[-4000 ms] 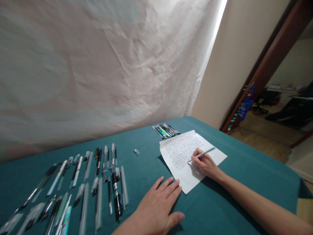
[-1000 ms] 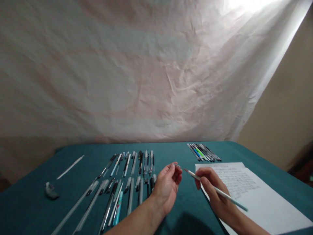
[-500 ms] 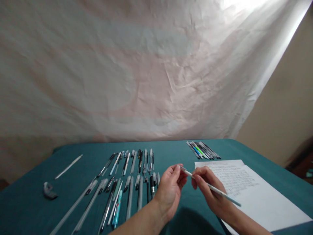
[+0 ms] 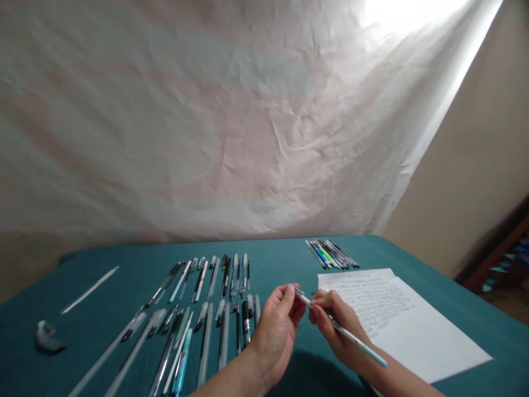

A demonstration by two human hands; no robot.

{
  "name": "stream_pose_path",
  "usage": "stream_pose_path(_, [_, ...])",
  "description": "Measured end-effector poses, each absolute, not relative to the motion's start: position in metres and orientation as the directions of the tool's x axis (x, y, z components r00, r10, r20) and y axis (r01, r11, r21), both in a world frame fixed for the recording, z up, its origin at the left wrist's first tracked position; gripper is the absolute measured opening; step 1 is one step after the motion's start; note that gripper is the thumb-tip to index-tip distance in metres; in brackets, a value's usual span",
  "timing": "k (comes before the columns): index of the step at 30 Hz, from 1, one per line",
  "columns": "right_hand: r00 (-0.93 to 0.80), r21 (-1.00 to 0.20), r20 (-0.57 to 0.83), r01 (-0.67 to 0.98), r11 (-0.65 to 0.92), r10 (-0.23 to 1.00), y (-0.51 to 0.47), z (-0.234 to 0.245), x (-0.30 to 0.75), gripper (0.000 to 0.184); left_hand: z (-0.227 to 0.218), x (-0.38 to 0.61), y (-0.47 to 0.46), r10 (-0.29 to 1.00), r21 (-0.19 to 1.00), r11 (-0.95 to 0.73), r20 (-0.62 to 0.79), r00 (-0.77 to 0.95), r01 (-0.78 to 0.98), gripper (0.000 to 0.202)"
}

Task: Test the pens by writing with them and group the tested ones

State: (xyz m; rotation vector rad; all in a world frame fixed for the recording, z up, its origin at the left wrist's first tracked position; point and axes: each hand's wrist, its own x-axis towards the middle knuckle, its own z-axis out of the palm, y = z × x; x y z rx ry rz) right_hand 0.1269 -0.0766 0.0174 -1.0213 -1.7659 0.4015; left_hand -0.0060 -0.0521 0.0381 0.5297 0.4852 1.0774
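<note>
Between my two hands, above the table's front part, is a slim white pen [image 4: 366, 350] with a pale blue rear end, tilted down to the right. My left hand [image 4: 275, 331] pinches its clear, cap-like front end [image 4: 298, 292] between thumb and fingers. Wrapped around the barrel a little further back is my right hand [image 4: 339, 322], with the rear of the pen sticking out over the wrist. Whether the cap is fully seated cannot be made out. Left of my hands lie two rows of pens, caps and pen parts, among them a turquoise patterned pen [image 4: 182, 358].
Handwritten white paper [image 4: 430, 342] lies to the right, beneath and beyond my right forearm. A bundle of pens or refills [image 4: 332, 254] rests behind it. At far left are a thin white stick [image 4: 90, 290] and a small grey crumpled object [image 4: 49, 339] on the green cloth [image 4: 276, 259].
The view has turned slightly right, so the table things appear shifted left. Both hands keep hold of the pen, its front and barrel gripped much as before.
</note>
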Motion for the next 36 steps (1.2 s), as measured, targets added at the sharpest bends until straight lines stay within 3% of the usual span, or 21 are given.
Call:
stream_pose_path(3, [-0.185,-0.677,0.519,0.508,0.533,0.835,-0.072,0.03,0.131,0.005,0.036,-0.008,-0.044,0.916,0.634,0.373,-0.138,0.376,-0.677,0.014])
stream_pose_path(6, [-0.258,-0.68,0.405,0.556,0.478,0.877,-0.067,0.049,0.142,0.016,0.034,-0.011,-0.032,0.96,0.693,0.265,-0.128,0.248,-0.67,0.015])
stream_pose_path(10, [-0.223,-0.735,0.234,0.596,0.323,0.946,-0.065,0.067,0.155,0.025,0.027,-0.018,-0.017,0.993,0.829,0.092,-0.034,0.114,-0.552,0.026])
stream_pose_path(13, [-0.276,-0.692,0.096,0.672,0.263,0.956,-0.064,0.067,0.152,0.023,0.022,-0.02,-0.012,0.997,0.876,0.013,0.025,0.071,-0.482,0.03])
stream_pose_path(18, [-0.251,-0.526,0.131,0.803,0.282,0.959,-0.029,0.062,0.15,0.019,0.019,-0.021,-0.011,1.0,0.872,0.01,-0.008,0.007,-0.489,0.039])
stream_pose_path(22, [0.032,-0.259,0.155,0.966,0.009,0.987,0.031,0.059,0.172,0.02,0.019,-0.021,-0.015,0.998,0.898,0.058,-0.061,0.005,-0.435,0.043])
stream_pose_path(30, [0.242,-0.13,0.141,0.966,-0.224,0.96,0.082,0.025,0.199,0.018,0.016,-0.019,-0.019,0.999,0.942,0.033,-0.034,0.001,-0.333,0.031])
stream_pose_path(36, [0.237,-0.074,0.146,0.971,-0.229,0.96,0.078,0.027,0.192,0.02,0.024,-0.025,-0.009,0.995,0.912,0.1,-0.095,0.032,-0.398,0.026])
